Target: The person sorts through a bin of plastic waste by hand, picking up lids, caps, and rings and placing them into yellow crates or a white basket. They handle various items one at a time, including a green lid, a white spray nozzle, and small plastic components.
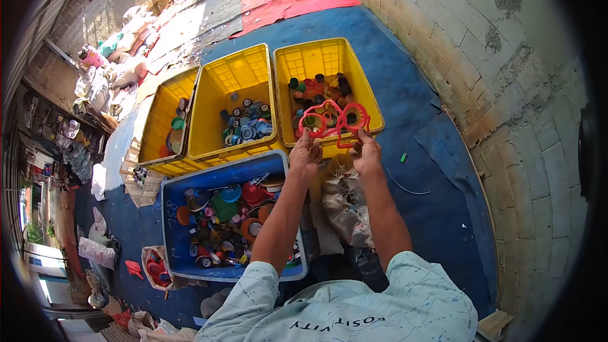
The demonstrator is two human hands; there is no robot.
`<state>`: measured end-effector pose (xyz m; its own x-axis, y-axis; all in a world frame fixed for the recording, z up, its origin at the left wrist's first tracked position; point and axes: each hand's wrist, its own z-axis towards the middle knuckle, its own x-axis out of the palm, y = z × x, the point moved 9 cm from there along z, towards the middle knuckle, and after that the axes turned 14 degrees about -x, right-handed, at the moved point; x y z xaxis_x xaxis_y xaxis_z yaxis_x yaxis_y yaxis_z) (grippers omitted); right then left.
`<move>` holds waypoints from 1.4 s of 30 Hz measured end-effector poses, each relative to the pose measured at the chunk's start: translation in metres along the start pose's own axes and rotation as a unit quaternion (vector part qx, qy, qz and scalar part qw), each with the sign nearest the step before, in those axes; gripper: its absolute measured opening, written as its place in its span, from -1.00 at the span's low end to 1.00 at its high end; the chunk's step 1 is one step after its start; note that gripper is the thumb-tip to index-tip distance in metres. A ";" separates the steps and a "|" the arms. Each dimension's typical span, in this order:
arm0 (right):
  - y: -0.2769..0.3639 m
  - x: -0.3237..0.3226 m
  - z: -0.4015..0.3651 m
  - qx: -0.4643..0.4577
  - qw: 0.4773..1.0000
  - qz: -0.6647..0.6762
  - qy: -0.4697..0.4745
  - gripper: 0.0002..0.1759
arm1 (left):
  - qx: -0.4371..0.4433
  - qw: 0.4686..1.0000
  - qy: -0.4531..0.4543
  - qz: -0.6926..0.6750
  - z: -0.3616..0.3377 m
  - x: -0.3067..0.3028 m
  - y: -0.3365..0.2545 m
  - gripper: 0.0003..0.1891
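My left hand [306,154] pinches a red plastic piece with round openings [303,118] by its lower edge. In the fingers of my right hand [366,152] is a similar red plastic piece [367,118], held right beside the first so that the two overlap in this view. Both hands are raised over the near edge of the right yellow crate [375,102]. Behind the red pieces, mixed bottle caps [320,78] in dark, red and green lie in that crate.
A middle yellow crate [201,98] holds blue and white caps; another yellow crate [152,117] stands left. Nearer is a blue crate [166,215] full of mixed lids. A plastic sack [345,206] sits between my arms. A block wall [513,120] runs along the right.
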<state>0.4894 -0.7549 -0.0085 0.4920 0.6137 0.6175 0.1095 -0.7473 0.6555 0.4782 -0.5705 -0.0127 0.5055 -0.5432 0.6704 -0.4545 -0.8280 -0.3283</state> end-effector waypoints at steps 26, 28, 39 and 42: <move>-0.107 0.010 -0.199 -0.057 0.975 -0.147 0.159 -0.75 | 0.110 0.971 -0.124 -0.173 -0.247 -0.369 -0.060 -0.80; -0.126 0.034 -0.222 -0.073 0.969 -0.153 0.181 -0.76 | 0.089 0.974 -0.122 -0.167 -0.242 -0.386 -0.078 -0.81; -0.250 0.017 -0.276 -0.126 0.826 -0.527 0.158 -0.75 | -0.051 0.987 -0.124 -0.094 -0.203 -0.433 -0.124 -0.85; -0.255 0.008 -0.247 -0.161 0.739 -0.635 0.154 -0.74 | -0.084 0.987 -0.116 -0.072 -0.198 -0.429 -0.117 -0.84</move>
<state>0.2520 -0.4963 -0.0635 -0.0572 0.8341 -0.5486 0.0783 0.5516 0.8304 0.1690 -0.2131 -0.1306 0.7189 -0.4549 0.5257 -0.4715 -0.8747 -0.1121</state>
